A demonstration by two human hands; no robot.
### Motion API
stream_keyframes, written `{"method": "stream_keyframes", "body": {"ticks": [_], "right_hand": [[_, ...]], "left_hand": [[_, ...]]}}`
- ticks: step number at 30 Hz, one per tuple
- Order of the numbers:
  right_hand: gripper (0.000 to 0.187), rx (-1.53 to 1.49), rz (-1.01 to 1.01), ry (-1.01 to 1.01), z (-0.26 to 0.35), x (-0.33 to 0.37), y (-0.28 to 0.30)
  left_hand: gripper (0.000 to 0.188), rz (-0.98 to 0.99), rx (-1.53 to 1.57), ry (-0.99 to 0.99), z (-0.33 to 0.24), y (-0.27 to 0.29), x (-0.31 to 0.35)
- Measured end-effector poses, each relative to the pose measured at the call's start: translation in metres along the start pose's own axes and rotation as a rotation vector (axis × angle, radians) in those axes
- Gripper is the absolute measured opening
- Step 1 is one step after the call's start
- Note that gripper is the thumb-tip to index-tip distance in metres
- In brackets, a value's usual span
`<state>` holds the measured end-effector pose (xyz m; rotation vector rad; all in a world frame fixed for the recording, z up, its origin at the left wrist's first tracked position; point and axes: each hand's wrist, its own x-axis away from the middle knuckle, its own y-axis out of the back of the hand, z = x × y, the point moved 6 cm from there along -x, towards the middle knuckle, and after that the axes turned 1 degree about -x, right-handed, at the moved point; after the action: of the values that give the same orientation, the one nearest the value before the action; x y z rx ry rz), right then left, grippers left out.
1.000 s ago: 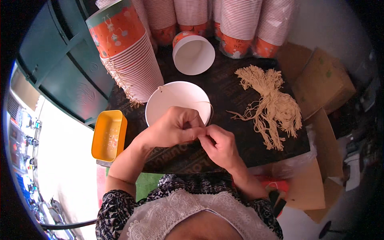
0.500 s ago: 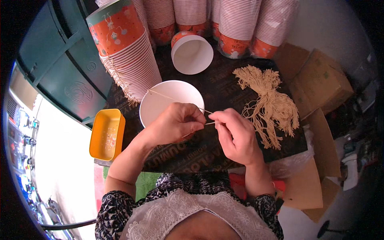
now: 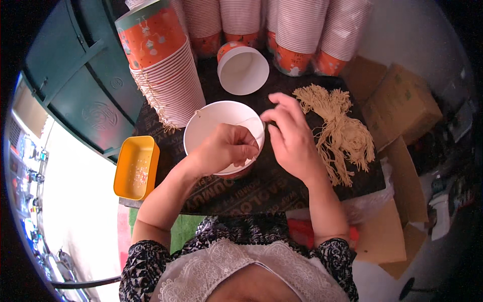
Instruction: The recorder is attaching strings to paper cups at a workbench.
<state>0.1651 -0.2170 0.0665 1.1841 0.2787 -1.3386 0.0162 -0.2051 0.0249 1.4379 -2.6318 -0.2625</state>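
A white-lined paper bucket [image 3: 209, 118] stands upright before me, a small loop of beige cord [image 3: 198, 113] at its left rim. My left hand [image 3: 226, 148] reaches over the bucket's near side, thumb and fingers pinched together. A thin strand of cord [image 3: 259, 142] shows by its fingertips, inside the right rim. My right hand [image 3: 294, 138] is just beyond the right rim with fingers apart and nothing seen in them; whether it touches the rim I cannot tell. A bundle of beige cords [image 3: 342, 131] lies to the right.
Nested orange buckets [image 3: 166, 75] rise at back left, cord loops down their side. Another bucket [image 3: 244, 73] lies tipped behind. Wrapped bucket stacks [image 3: 297, 35] line the back. A yellow tray [image 3: 121, 173] with small bits sits left. Cardboard boxes [image 3: 402, 105] stand beyond the right edge.
My right hand has let go of the cord, moved up and away from my left hand, and opened. The bucket has shifted slightly right. The strand no longer stretches taut across its mouth.
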Motion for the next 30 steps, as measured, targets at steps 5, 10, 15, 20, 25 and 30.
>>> {"method": "stream_keyframes", "body": {"ticks": [5, 10, 15, 20, 25, 30], "right_hand": [[0.016, -0.082, 0.035, -0.090, 0.001, 0.031, -0.004], [0.021, -0.105, -0.013, -0.095, 0.007, 0.036, -0.013], [0.019, -0.129, -0.046, -0.087, 0.004, 0.039, -0.022], [0.019, -0.103, -0.103, -0.070, 0.008, 0.042, -0.019], [0.020, -0.038, -0.148, 0.009, 0.021, 0.048, -0.018], [0.016, -0.026, -0.121, 0.085, 0.020, 0.049, -0.015]], "left_hand": [[0.008, -0.005, 0.053, 0.011, 0.002, 0.002, 0.000], [0.008, 0.010, 0.077, -0.009, 0.000, 0.001, -0.001], [0.008, 0.015, 0.056, -0.018, 0.000, 0.000, -0.001], [0.006, 0.003, 0.109, -0.028, -0.003, -0.004, 0.000], [0.008, -0.019, -0.009, 0.017, -0.001, 0.000, -0.002], [0.008, -0.010, -0.090, 0.032, -0.004, 0.000, -0.002]]}}
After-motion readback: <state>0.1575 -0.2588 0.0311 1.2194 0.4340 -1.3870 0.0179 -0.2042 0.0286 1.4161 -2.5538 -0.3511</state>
